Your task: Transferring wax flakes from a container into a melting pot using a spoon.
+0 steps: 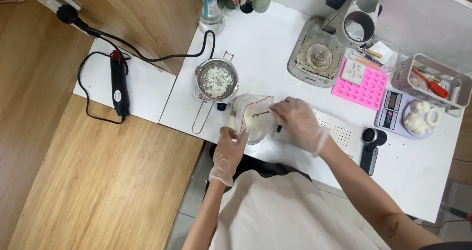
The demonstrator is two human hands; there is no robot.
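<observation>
While your left hand [227, 154] pinches rim of clear zip bag [251, 118] near worktop [275, 48] front edge, bag stands open, just beside metal pot [217, 79] of white flakes. Left grip closed on bag edge; right hand [297, 122] closed round small metal spoon [260, 114], bowl inside bag mouth. Bag likely light, limp, slippery under gloves, prone to fold shut: hold at stiff zip rim, not thin wall. Spoon rigid, light; take by handle end.

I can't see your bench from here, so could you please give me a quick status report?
Left hand holds clear bag open. Right hand dips small spoon into it. Metal pot of white flakes just beyond; nothing between.
</observation>
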